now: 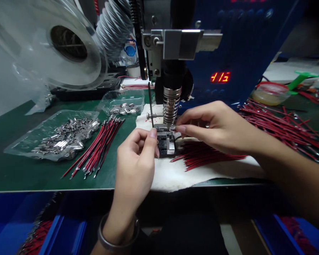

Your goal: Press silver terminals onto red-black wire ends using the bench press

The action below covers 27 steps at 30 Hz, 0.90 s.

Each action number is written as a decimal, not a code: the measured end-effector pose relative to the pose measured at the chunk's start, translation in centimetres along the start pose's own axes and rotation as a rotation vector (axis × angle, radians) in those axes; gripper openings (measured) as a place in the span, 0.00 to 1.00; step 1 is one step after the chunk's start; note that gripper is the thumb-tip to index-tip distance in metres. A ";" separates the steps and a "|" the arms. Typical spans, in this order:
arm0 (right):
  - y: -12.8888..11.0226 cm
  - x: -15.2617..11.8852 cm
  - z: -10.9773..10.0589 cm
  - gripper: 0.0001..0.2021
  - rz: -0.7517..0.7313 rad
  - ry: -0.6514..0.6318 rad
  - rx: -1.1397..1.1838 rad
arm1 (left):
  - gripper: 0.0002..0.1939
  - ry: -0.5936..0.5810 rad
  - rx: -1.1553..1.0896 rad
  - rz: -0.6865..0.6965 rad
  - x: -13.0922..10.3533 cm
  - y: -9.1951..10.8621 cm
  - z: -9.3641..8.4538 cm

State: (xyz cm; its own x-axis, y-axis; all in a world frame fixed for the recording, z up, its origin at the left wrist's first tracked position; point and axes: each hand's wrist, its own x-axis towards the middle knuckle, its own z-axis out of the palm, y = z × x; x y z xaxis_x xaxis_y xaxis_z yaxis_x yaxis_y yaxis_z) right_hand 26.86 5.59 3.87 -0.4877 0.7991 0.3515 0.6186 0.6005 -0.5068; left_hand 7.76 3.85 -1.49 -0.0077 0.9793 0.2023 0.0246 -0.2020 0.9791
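Nearest me: bracelet [113, 246], left forearm [99, 250] cropped. Left hand [136, 156], curled, touches black fixture [162, 143] between hands; right hand [215, 122], fingers nearly together, opposite. I cannot tell what either grips. Red wires [210, 158] below right hand, partly covered.

The room is serving as a workshop. A blue machine [244, 46] is displaying red digits [220, 77] above a green table [102, 177]; a grey hose [114, 32] is running beside a clear hood [37, 49]; trays [19, 147] are holding metal parts [69, 132]; and red wires [98, 143] are lying in bundles.
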 end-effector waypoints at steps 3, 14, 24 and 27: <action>0.1 0.0 0.0 0.10 0.004 -0.005 0.006 | 0.14 0.007 -0.003 0.005 0.0 0.0 0.0; -0.1 0.0 -0.1 0.09 -0.015 0.005 0.010 | 0.14 0.016 0.002 0.007 -0.1 0.0 0.0; -0.2 0.0 0.0 0.09 -0.017 0.007 -0.002 | 0.14 0.016 -0.006 0.002 -0.1 -0.1 0.0; -0.1 0.0 0.0 0.09 -0.030 0.019 -0.005 | 0.14 0.005 -0.010 -0.003 -0.1 0.0 0.0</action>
State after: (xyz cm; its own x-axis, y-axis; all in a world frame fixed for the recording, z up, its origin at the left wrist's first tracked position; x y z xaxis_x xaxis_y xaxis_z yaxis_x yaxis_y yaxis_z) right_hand 26.80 5.53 3.93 -0.4942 0.7814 0.3809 0.6071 0.6239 -0.4921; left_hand 7.79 3.78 -1.52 -0.0125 0.9798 0.1995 0.0146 -0.1993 0.9798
